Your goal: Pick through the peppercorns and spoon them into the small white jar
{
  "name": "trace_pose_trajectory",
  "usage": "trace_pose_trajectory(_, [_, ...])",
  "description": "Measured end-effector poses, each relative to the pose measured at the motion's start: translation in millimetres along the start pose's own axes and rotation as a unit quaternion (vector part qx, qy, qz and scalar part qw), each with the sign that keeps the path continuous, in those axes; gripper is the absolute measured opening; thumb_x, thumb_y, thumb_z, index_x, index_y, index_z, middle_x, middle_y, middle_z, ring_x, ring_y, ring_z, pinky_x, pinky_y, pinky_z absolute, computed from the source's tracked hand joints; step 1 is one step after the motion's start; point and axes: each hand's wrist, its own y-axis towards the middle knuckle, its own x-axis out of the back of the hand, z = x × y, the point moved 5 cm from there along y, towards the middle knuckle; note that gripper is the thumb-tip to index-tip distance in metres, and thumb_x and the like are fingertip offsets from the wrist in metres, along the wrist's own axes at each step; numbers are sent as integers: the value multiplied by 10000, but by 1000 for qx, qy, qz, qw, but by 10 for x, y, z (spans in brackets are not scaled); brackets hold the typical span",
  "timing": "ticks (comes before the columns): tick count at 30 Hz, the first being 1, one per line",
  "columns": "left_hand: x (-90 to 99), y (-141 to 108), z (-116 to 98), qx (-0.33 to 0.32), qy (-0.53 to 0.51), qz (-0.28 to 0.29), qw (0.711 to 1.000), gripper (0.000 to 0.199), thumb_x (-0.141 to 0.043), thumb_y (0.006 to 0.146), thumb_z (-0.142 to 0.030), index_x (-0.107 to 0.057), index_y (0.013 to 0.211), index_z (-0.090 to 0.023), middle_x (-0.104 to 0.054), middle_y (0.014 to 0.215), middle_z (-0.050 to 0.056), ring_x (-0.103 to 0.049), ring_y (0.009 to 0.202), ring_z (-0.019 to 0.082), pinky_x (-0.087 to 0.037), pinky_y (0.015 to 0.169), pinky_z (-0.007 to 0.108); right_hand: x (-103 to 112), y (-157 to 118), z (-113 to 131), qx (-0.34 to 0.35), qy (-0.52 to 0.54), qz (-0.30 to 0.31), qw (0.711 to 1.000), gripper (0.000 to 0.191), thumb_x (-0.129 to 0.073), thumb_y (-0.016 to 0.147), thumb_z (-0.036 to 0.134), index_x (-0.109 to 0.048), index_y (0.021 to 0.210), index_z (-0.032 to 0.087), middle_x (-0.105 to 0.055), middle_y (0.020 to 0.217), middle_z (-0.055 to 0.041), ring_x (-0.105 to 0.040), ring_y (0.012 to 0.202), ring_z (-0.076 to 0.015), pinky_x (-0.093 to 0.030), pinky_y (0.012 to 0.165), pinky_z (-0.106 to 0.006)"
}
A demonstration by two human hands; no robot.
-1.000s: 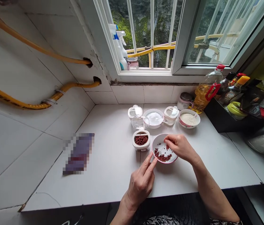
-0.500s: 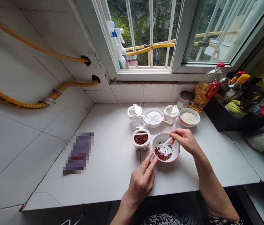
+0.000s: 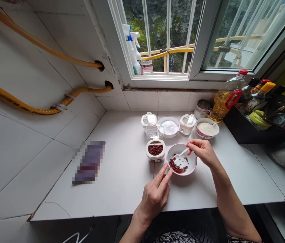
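Note:
My right hand (image 3: 203, 152) pinches the handle of a small white spoon (image 3: 182, 153), whose head is inside a white bowl with a pink rim (image 3: 192, 166). Reddish-brown peppercorns (image 3: 179, 167) lie mostly in the lower left part of that bowl. Two fingertips of my left hand (image 3: 157, 192) rest on the bowl's lower left rim; the hand grips nothing, its index and middle fingers stretched out. Just left of the bowl stands a white jar (image 3: 155, 156) of the same peppercorns, its clear lid raised.
Behind are two clear-lidded jars (image 3: 149, 119) (image 3: 188, 123), a bowl of white grains (image 3: 168, 127) and a flowered bowl (image 3: 207, 129). An oil bottle (image 3: 219, 104) and black rack (image 3: 240, 130) stand right. A blurred dark packet (image 3: 89, 163) lies left.
The view has shifted slightly, so everything appears a little further right. The spoon's head has moved slightly within the bowl; both hands keep nearly the same pose.

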Motion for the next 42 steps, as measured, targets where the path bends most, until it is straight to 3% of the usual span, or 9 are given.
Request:
trace_pose_trajectory(21, [-6,10,-6,2,10,-1,1000,667,-424,887,56,-367,1527,-122,-524,1450,224,-544,1343,256,-584,967,299,23,0,-42,21,-84,-25,996,321,-589,792,443,-700,687,159,-699,588,-55,-471,528,-139,-354,514,-270])
trace_pose_trajectory(30, [-9,13,-4,3,12,-1,1000,650,-418,898,43,-371,1524,-127,-522,1452,221,-550,1336,258,-592,953,302,46,80,5,15,53,-40,998,369,-704,687,524,-700,735,158,-690,555,-58,-358,432,-93,-283,431,-260])
trace_pose_trajectory(34, [-10,12,-5,4,7,4,1000,650,-419,897,43,-373,1523,-129,-511,1464,215,-534,1351,256,-584,971,306,-91,62,150,76,55,-83,992,373,-668,776,523,-713,836,157,-719,620,-66,-432,454,-109,-378,455,-268])
trace_pose_trajectory(37, [-16,12,-4,5,6,7,1000,666,-422,881,55,-374,1521,-119,-511,1463,219,-520,1364,254,-570,999,314,-248,-24,293,154,1,-108,982,291,-576,889,436,-700,912,173,-751,724,-73,-555,531,-145,-469,537,-289])
trace_pose_trajectory(39, [-18,13,-4,4,8,8,1000,678,-415,876,56,-360,1529,-120,-505,1470,217,-518,1366,253,-568,1003,318,-348,-106,392,236,-67,-107,964,222,-538,931,348,-695,933,191,-762,781,-77,-650,654,-182,-515,650,-316])
trace_pose_trajectory(42, [-19,17,-3,3,11,11,1000,685,-402,880,46,-339,1539,-126,-488,1486,208,-522,1362,253,-573,994,318,-457,-227,488,353,-178,-82,915,220,-493,953,262,-702,907,211,-766,790,-81,-677,715,-207,-517,726,-350])
